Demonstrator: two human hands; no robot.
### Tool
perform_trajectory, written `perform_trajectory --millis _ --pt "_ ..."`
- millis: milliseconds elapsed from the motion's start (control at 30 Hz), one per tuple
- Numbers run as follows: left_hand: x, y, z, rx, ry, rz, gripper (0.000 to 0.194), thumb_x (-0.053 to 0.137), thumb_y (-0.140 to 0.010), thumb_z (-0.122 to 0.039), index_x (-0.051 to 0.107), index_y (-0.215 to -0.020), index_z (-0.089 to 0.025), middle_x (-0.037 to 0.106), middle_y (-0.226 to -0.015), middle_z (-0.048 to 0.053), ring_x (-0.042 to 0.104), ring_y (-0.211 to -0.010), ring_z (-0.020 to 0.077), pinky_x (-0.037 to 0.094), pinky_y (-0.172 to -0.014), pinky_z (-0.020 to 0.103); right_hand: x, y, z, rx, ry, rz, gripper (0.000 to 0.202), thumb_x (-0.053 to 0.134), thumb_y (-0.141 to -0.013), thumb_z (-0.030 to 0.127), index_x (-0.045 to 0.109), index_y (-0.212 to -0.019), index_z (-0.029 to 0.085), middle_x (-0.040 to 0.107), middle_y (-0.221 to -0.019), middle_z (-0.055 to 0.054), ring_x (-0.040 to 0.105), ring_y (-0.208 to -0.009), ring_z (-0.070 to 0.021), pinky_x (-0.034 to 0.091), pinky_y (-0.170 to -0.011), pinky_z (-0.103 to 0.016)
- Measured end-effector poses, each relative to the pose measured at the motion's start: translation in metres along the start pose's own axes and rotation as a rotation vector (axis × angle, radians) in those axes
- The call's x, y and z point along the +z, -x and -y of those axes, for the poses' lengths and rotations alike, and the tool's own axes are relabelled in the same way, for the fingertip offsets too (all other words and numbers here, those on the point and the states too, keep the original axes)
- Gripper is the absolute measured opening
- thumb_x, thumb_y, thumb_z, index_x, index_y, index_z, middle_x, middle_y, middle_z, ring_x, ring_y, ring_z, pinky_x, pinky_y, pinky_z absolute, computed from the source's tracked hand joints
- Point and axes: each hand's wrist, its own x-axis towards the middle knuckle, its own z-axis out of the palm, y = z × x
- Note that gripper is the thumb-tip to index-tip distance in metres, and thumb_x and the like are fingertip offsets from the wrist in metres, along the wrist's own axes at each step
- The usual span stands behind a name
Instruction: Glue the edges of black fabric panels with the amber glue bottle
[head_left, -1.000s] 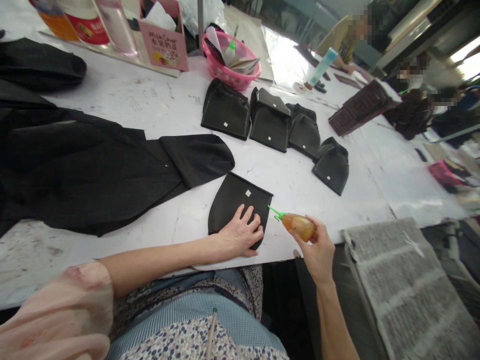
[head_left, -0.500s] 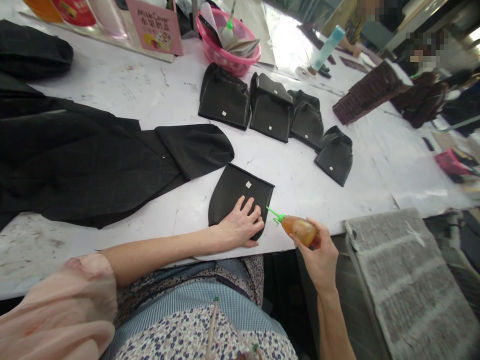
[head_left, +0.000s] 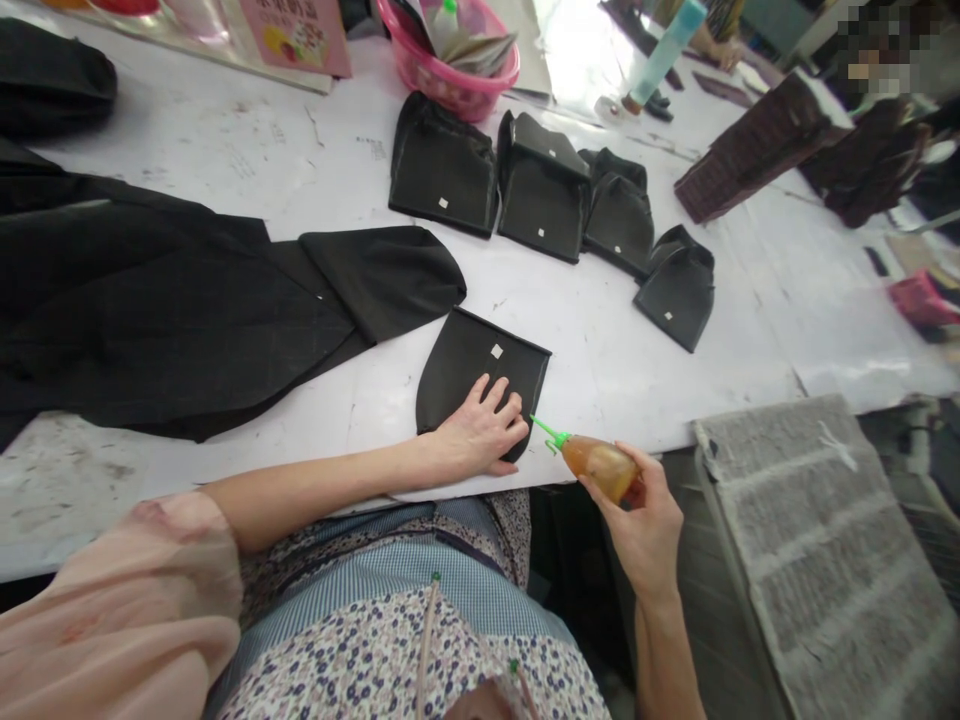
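A flat black leather piece (head_left: 472, 365) with one rounded end and a small white sticker lies on the white table (head_left: 600, 370) near its front edge. My left hand (head_left: 484, 435) presses flat on its near part, fingers spread. My right hand (head_left: 641, 510) grips a small amber glue bottle (head_left: 600, 467) with a green nozzle. The nozzle tip points at the piece's right edge, just beside my left fingers.
Several folded black leather pieces (head_left: 540, 190) lie in a row further back. A large black cloth (head_left: 165, 310) covers the left side. A pink basket (head_left: 450, 50) and a pink box (head_left: 296, 35) stand at the back. A grey mesh tray (head_left: 817, 540) sits at right.
The view has tilted down, so everything sits higher in the frame. My right hand and the bottle have dropped slightly toward the table edge; my left hand stays on the piece.
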Motion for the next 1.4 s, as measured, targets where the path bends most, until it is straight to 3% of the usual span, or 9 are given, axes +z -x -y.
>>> perform_trajectory --millis 333,633,1400 --pt "0.0 0.0 0.0 -0.01 0.015 0.027 0.062 0.07 -0.082 -0.064 0.065 -0.117 -0.014 0.057 -0.137 0.021 0.047 -0.134 0.0505 0.036 -0.11 0.068 -0.007 0.021 0.0 -0.01 0.037 0.023 0.055 0.084 -0.079 0.045 0.064 -0.127 0.027 0.069 -0.12 -0.006 0.07 -0.099 -0.0242 0.06 -0.081 -0.034" --pt "-0.004 0.001 0.001 -0.011 0.029 0.043 0.06 0.067 -0.086 -0.062 0.065 -0.121 -0.014 0.056 -0.139 0.021 0.046 -0.135 0.0493 0.034 -0.111 0.067 -0.009 0.037 0.003 0.044 -0.069 0.036 0.056 0.086 -0.078 0.04 0.064 -0.127 0.026 0.067 -0.125 -0.008 0.07 -0.107 -0.0268 0.062 -0.092 -0.04" --pt "-0.005 0.0 0.001 -0.017 0.048 0.068 0.064 0.068 -0.085 -0.064 0.064 -0.123 -0.012 0.055 -0.142 0.022 0.044 -0.138 0.0497 0.033 -0.112 0.067 -0.011 0.055 0.003 0.117 -0.108 0.09 0.057 0.087 -0.076 0.041 0.064 -0.127 0.026 0.068 -0.121 -0.007 0.071 -0.102 -0.0246 0.063 -0.089 -0.036"
